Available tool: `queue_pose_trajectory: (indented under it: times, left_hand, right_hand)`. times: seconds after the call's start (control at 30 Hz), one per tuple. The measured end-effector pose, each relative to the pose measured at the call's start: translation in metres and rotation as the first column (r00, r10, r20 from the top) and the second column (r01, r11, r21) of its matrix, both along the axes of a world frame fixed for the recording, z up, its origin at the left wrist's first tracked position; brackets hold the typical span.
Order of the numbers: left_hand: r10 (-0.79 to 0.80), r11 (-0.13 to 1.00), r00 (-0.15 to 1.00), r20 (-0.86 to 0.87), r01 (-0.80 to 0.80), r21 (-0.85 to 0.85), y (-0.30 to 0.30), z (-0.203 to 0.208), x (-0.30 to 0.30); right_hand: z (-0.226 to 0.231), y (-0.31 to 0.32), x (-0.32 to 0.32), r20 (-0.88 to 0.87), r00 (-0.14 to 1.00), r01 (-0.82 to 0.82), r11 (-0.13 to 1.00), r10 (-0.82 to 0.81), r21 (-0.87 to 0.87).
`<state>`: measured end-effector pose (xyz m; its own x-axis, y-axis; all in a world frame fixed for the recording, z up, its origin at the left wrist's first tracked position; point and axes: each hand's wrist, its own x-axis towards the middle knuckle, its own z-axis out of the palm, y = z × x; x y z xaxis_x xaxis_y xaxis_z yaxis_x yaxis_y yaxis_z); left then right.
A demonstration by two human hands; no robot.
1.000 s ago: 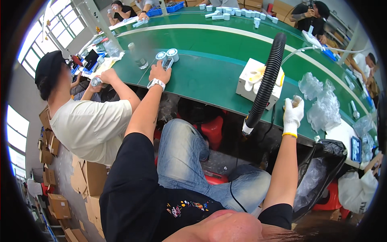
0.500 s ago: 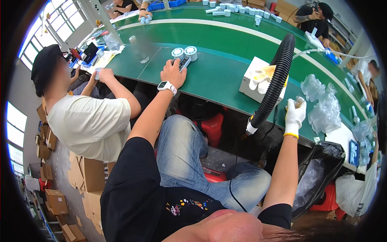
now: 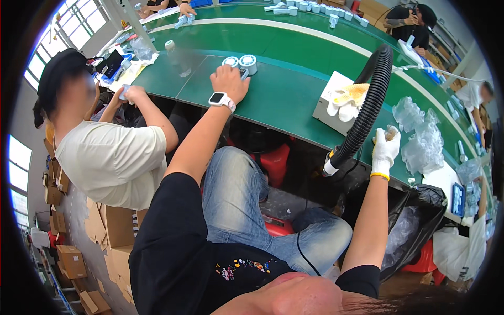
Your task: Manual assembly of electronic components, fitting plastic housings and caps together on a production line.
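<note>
Bright, even daylight from windows (image 3: 79, 26) at upper left; those panes blow out to white. Soft shadow under the green table (image 3: 283, 100). Strong fisheye bend and black vignette at rim. Centre sharp, edges soft.

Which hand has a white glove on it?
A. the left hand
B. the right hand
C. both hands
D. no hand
B: the right hand wears a white glove with a yellow cuff, near the black ribbed hose, while the left hand is bare, with a white watch on its wrist, and rests by two small round white devices on the green table.
</note>
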<state>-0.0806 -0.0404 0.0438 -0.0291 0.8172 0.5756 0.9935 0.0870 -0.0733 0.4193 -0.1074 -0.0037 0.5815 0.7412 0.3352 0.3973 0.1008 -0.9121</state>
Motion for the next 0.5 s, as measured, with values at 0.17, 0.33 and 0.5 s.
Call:
queue_pose_trajectory:
  times: [0.17,0.33,0.5]
  left_hand:
    - [-0.043,0.987,0.995,0.091,0.056,-0.149,0.02,0.004,0.002]
    - [-0.084,0.99,0.979,0.185,0.103,-0.094,0.036,0.014,0.013]
    - [-0.032,0.947,0.977,0.213,0.097,-0.305,0.069,0.035,0.028]
  right_hand:
    - [0.001,0.001,0.001,-0.046,0.999,-0.025,0.999,0.027,0.043]
    - [0.002,0.0,0.001,-0.008,1.0,-0.016,1.0,0.016,0.001]
    - [0.003,0.0,-0.001,-0.041,0.999,-0.024,1.0,0.025,0.015]
